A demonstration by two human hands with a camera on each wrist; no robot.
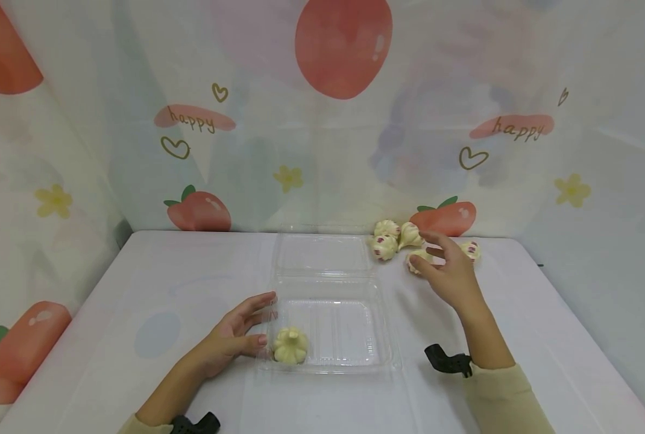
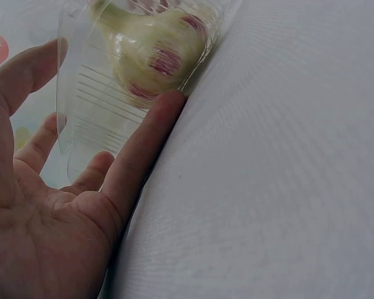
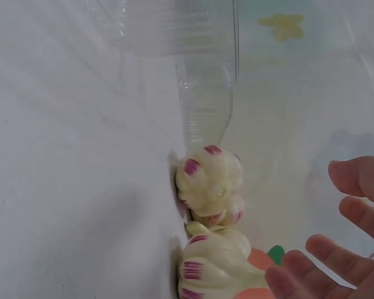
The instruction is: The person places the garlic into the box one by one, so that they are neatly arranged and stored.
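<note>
A clear plastic clamshell box lies on the table with its lid folded back. One garlic bulb sits in the box's near left corner; the left wrist view shows this bulb with purple patches through the plastic. My left hand rests against the box's left side, fingers extended, fingertips touching the wall and rim. At the back right, my right hand hovers just over a garlic bulb, fingers spread and slightly bent. In the right wrist view nothing is between those fingers.
Several garlic bulbs cluster right of the lid near the table's back edge. Another bulb is partly hidden behind my right hand. A printed curtain hangs close behind the white table.
</note>
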